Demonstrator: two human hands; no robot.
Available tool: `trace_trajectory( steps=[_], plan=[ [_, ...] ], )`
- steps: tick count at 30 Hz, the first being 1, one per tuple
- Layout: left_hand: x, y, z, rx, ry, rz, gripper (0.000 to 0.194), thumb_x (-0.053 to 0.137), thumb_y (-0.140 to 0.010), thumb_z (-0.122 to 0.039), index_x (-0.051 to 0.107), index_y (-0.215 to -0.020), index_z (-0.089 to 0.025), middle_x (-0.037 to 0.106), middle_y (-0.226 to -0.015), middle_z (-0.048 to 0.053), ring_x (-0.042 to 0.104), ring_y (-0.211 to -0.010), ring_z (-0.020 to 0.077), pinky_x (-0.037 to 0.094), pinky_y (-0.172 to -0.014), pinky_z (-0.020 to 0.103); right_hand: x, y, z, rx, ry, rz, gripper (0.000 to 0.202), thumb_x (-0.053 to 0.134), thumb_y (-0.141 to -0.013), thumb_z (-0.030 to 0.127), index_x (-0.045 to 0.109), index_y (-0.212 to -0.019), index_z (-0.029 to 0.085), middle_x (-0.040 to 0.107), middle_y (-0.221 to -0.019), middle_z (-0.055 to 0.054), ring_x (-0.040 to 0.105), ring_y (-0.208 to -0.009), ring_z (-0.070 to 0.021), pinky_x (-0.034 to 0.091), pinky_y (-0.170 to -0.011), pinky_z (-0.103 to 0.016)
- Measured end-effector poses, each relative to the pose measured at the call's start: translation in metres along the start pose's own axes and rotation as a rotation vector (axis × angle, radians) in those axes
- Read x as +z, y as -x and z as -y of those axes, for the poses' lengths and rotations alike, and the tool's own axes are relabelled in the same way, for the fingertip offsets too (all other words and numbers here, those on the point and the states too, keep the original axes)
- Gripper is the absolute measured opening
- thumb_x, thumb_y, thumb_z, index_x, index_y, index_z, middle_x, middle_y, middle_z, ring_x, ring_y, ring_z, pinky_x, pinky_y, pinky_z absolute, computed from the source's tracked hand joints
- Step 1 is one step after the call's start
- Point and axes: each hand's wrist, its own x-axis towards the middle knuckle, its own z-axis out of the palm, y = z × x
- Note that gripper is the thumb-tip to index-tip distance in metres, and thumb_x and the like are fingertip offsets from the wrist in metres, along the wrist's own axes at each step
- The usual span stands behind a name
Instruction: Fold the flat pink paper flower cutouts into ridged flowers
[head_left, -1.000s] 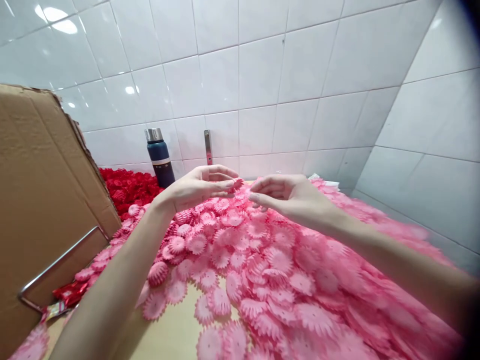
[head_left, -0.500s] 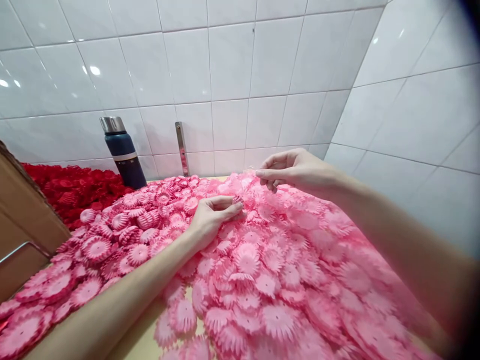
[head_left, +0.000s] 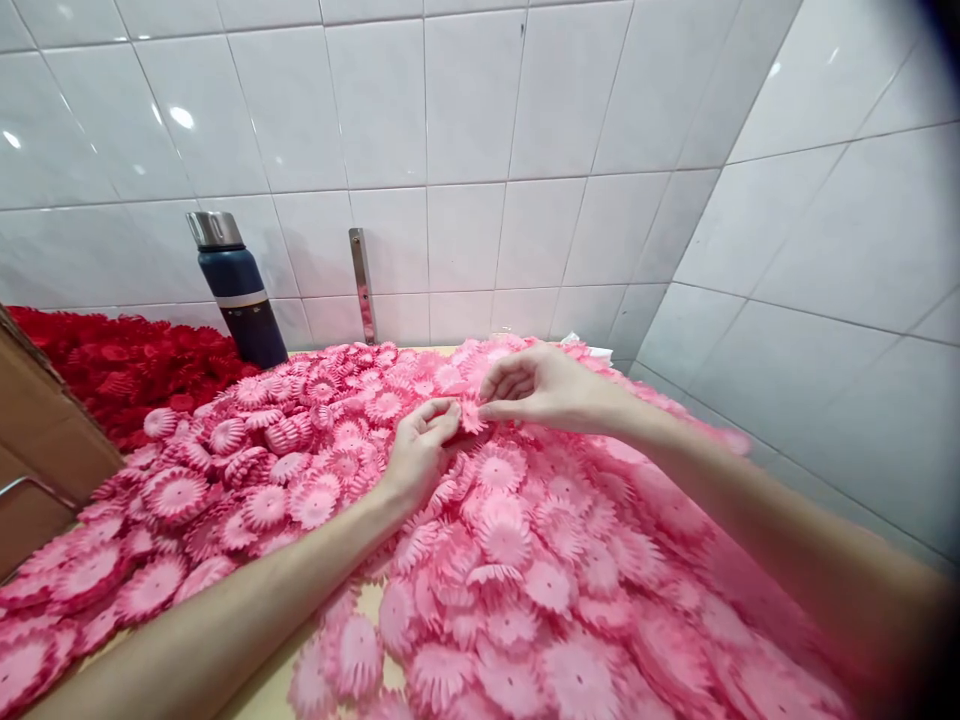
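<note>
Between my two hands, over the middle of the pile, is a small pink petal piece. My left hand pinches its left side between thumb and fingertips. My right hand reaches in from the right, thumb and index fingertips at the piece's right edge, the other fingers curled. Around and below both hands spreads a heap of pink fringed discs, many with a small dark hole in the centre.
A dark blue bottle with a steel cap stands at the back left, beside a red heap. A cardboard box is at the left edge. A metal strip is on the tiled wall. White paper lies behind my right hand.
My right hand has moved left and down to meet my left hand at the pink piece. The view has shifted slightly, and white paper now shows behind.
</note>
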Motion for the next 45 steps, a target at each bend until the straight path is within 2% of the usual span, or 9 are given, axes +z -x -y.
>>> trace_trajectory(
  steps=[5, 9, 12, 15, 21, 26, 31, 35, 45],
  plan=[
    [0.0, 0.002, -0.001, 0.054, -0.097, -0.046, 0.037, 0.084, -0.056, -0.033, 0.061, -0.081, -0.017, 0.065, -0.065, -0.003, 0.061, -0.058, 0.0107, 0.049, -0.061, 0.023, 0.005, -0.001, -0.002, -0.021, -0.076, -0.048, 0.017, 0.071, -0.071, 0.03, 0.065, -0.076, 0.015, 0.067, -0.073, -0.004, 0.064, -0.068, -0.0151, 0.051, -0.062, -0.026],
    [-0.007, -0.002, 0.002, 0.099, -0.144, -0.089, 0.034, 0.081, -0.058, -0.039, 0.062, -0.075, -0.017, 0.066, -0.069, 0.0, 0.064, -0.061, 0.0148, 0.049, -0.063, 0.027, 0.017, -0.006, -0.018, -0.034, -0.291, -0.121, 0.027, 0.07, -0.072, 0.039, 0.065, -0.083, 0.015, 0.067, -0.075, -0.004, 0.061, -0.063, -0.0133, 0.05, -0.059, -0.026],
    [-0.012, -0.005, 0.004, 0.148, -0.254, -0.15, 0.031, 0.076, -0.063, -0.043, 0.061, -0.066, -0.016, 0.061, -0.063, -0.002, 0.058, -0.058, 0.0122, 0.043, -0.059, 0.024, 0.03, -0.012, -0.04, -0.026, -0.481, -0.232, 0.032, 0.069, -0.073, 0.046, 0.063, -0.08, 0.015, 0.065, -0.071, -0.003, 0.057, -0.056, -0.0112, 0.048, -0.056, -0.027],
    [-0.014, -0.004, 0.004, 0.191, -0.389, -0.158, 0.034, 0.073, -0.066, -0.045, 0.057, -0.058, -0.016, 0.052, -0.055, -0.003, 0.046, -0.052, 0.0096, 0.034, -0.052, 0.022, 0.041, -0.016, -0.058, 0.013, -0.587, -0.243, 0.038, 0.068, -0.071, 0.053, 0.062, -0.077, 0.016, 0.064, -0.07, -0.002, 0.054, -0.054, -0.0104, 0.045, -0.053, -0.025],
    [-0.008, 0.002, -0.001, 0.218, -0.491, -0.123, 0.041, 0.068, -0.07, -0.047, 0.049, -0.049, -0.017, 0.042, -0.049, -0.004, 0.034, -0.047, 0.0091, 0.025, -0.047, 0.024, 0.047, -0.01, -0.059, -0.023, -0.503, -0.266, 0.038, 0.066, -0.073, 0.054, 0.063, -0.084, 0.018, 0.055, -0.066, 0.003, 0.049, -0.055, -0.009, 0.041, -0.054, -0.023],
    [-0.007, 0.003, 0.0, 0.151, -0.505, -0.094, 0.038, 0.062, -0.075, -0.049, 0.054, -0.054, -0.019, 0.048, -0.049, -0.002, 0.041, -0.048, 0.0129, 0.029, -0.049, 0.026, 0.052, -0.01, -0.056, -0.032, -0.507, -0.259, 0.035, 0.072, -0.069, 0.047, 0.06, -0.085, 0.019, 0.06, -0.074, 0.001, 0.054, -0.063, -0.0108, 0.045, -0.058, -0.024],
    [-0.007, 0.002, 0.002, 0.232, -0.604, -0.072, 0.042, 0.063, -0.076, -0.044, 0.044, -0.049, -0.018, 0.035, -0.051, -0.004, 0.031, -0.049, 0.01, 0.022, -0.049, 0.027, 0.053, -0.009, -0.058, -0.09, -0.501, -0.224, 0.028, 0.078, -0.065, 0.035, 0.064, -0.085, 0.02, 0.065, -0.084, -0.002, 0.06, -0.078, -0.0147, 0.049, -0.071, -0.028],
    [-0.007, 0.003, 0.001, 0.223, -0.586, -0.065, 0.044, 0.057, -0.081, -0.045, 0.041, -0.051, -0.017, 0.032, -0.053, -0.004, 0.029, -0.051, 0.0091, 0.023, -0.049, 0.025, 0.054, -0.009, -0.062, -0.139, -0.548, -0.178, 0.024, 0.079, -0.064, 0.028, 0.068, -0.084, 0.02, 0.065, -0.081, -0.001, 0.059, -0.074, -0.0136, 0.049, -0.069, -0.028],
    [-0.004, 0.004, 0.002, 0.196, -0.485, -0.091, 0.018, 0.061, -0.08, -0.028, 0.055, -0.069, -0.015, 0.052, -0.066, -0.002, 0.048, -0.063, 0.0106, 0.039, -0.059, 0.023, 0.064, -0.005, -0.064, -0.201, -0.478, -0.322, 0.017, 0.067, -0.08, 0.029, 0.054, -0.086, 0.02, 0.056, -0.08, 0.0, 0.055, -0.071, -0.0128, 0.047, -0.062, -0.028]
  ],
)
